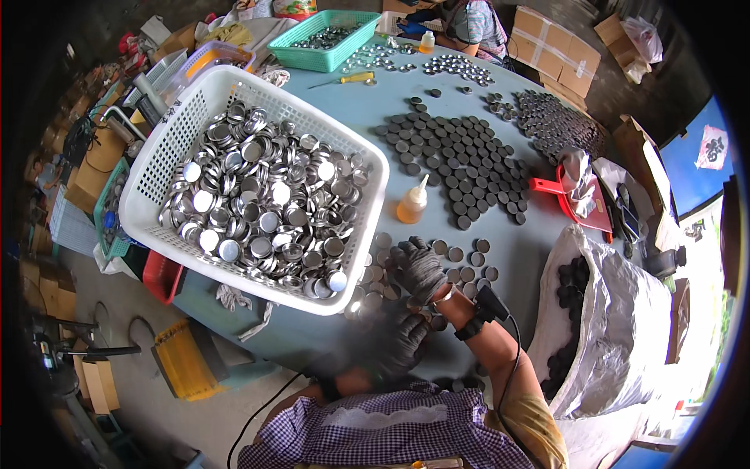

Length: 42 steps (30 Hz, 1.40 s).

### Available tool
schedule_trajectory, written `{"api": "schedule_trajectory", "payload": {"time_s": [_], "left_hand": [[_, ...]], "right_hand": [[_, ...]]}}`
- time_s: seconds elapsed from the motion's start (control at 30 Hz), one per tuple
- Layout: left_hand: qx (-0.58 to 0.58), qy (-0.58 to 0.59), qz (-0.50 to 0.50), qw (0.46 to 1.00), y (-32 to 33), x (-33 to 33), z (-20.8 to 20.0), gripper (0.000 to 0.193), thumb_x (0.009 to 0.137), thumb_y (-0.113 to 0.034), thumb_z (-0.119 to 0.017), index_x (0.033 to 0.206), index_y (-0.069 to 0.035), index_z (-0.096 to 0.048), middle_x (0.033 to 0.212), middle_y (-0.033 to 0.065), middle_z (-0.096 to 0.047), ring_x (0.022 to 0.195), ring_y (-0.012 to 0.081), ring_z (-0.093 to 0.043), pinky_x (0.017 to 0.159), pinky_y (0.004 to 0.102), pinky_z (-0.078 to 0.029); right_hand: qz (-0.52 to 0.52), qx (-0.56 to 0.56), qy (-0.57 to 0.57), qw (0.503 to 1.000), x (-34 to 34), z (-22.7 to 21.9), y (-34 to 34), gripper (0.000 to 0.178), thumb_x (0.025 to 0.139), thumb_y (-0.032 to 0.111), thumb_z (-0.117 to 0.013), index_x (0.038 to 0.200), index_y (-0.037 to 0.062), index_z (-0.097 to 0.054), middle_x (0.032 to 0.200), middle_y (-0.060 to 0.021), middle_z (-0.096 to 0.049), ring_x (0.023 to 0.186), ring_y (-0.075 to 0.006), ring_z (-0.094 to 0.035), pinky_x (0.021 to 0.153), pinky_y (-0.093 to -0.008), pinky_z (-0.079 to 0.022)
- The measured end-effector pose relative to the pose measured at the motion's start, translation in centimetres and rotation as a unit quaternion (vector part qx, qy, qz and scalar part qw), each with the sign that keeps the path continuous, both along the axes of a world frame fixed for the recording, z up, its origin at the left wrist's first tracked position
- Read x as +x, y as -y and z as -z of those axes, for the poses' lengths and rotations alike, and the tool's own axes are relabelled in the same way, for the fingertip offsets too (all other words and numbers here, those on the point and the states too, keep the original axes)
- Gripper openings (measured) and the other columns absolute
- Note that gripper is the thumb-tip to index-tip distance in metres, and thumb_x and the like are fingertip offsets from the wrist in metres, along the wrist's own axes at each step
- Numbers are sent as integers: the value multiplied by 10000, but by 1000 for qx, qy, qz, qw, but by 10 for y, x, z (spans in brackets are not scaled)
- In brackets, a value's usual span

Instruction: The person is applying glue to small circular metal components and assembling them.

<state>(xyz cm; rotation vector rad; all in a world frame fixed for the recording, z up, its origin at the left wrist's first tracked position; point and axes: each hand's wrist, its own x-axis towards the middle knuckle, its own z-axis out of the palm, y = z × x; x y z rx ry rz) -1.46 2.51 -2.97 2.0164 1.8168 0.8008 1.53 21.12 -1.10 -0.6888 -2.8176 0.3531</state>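
My right hand (419, 271), in a dark grey glove, is over the shallow round metal caps (467, 274) spread near the table's front edge. Its fingers curl downward, and what they hold, if anything, is hidden. Closer to me, my left hand (402, 344), gloved alike, has its fingers bent in near the table edge. Blur covers part of it, and I cannot make out what is in it. A large white plastic basket (373, 227), full of shiny metal caps (269, 222), stands left of my hands. Beyond my right hand is a small squeeze bottle (412, 202) of amber liquid.
Many dark round caps (461, 160) lie mid-table, with smaller metal pieces (555, 125) beyond. A white sack (609, 328) of dark pieces stands at right, near a red dustpan (582, 199). A green basket (324, 55), yellow screwdriver (351, 78) and another person (473, 27) are at the far side.
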Motion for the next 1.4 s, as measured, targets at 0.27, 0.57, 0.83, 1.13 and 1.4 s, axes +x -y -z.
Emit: {"api": "schedule_trajectory", "payload": {"time_s": [0.27,0.57,0.83,1.13,1.4], "left_hand": [[47,37,-22,998,4,9,23,487,778,-130,-624,1257,-61,-577,1300,147,-522,1236,312,-474,1023,416,-417],[4,-17,16,1000,-2,-2,-3,503,772,-160,-608,1258,-38,-568,1320,153,-512,1277,331,-441,1070,432,-359],[23,14,-8,1000,-1,3,10,521,728,-195,-644,1222,-40,-582,1269,143,-531,1223,323,-478,1033,443,-392],[65,-3,-18,998,-2,6,7,389,802,-200,-661,1141,-12,-637,1189,164,-607,1130,322,-552,982,432,-443],[31,17,6,999,1,2,9,442,765,-141,-661,1181,-15,-578,1235,157,-567,1193,349,-502,1053,472,-379]], "right_hand": [[83,-14,59,995,24,-6,-4,399,713,277,-673,1064,91,-634,1055,-113,-625,1081,-336,-539,958,-467,-405],[9,5,50,999,-14,10,-1,289,758,267,-671,1008,127,-643,1049,-91,-622,1060,-320,-525,878,-433,-464],[39,-34,-109,993,-4,5,-10,163,747,147,-640,897,86,-621,720,-107,-589,720,-355,-561,679,-458,-478],[31,-15,46,998,-18,4,-14,399,743,246,-673,1132,162,-637,1227,-105,-557,1199,-357,-455,980,-470,-415],[36,-6,103,994,23,-11,-14,417,665,268,-715,1074,205,-664,1191,-58,-576,1179,-328,-467,976,-452,-407]]}}
